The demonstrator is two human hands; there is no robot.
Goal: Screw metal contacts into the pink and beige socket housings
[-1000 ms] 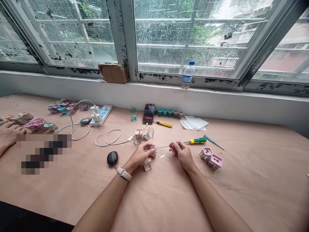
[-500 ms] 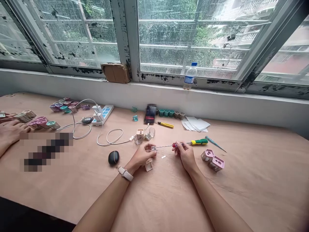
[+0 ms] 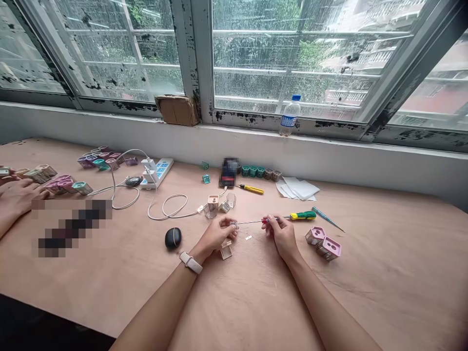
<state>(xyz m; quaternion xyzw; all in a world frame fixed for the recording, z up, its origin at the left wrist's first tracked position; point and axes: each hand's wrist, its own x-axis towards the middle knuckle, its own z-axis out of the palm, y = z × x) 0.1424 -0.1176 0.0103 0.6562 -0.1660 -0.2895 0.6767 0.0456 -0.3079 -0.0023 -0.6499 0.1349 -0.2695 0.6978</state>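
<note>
Item, held: one small block [image 3: 234, 225], pale and apparently see-through at the edges, with a greyish, metallic-looking middle; too small on my feed for finer detail. Location: just above the desk [image 3: 387, 273], between the thumb and fingertips of my left hand [image 3: 215, 237], closed in a pinch that hides part of it.

Item, held: one thin screwdriver [image 3: 250, 223], straight silvery shaft, bright red at the front of the handle, the remainder mostly covered by my right hand [image 3: 281, 236]. Those fingers are curled closely round the handle. The shaft lies nearly level, its tip at the block's right edge; whether it touches, I cannot tell.

Item, loose: one pale, angular, open-sided shell [image 3: 226, 251], just below my left hand. One tiny whitish strip [image 3: 248, 238], dark mark near its middle, flat between the hands.

Items, beyond the left hand: one container with a cream top [image 3: 213, 200], two dark holes in it; a clear faceted cup [image 3: 231, 199] near it.

Items, right side: two pink-topped containers [image 3: 323, 242], side by side, dark round holes in their tops; one green-and-yellow screwdriver handle [image 3: 303, 215]; one slim blue pointed tool [image 3: 327, 218], lying aslant.
</note>
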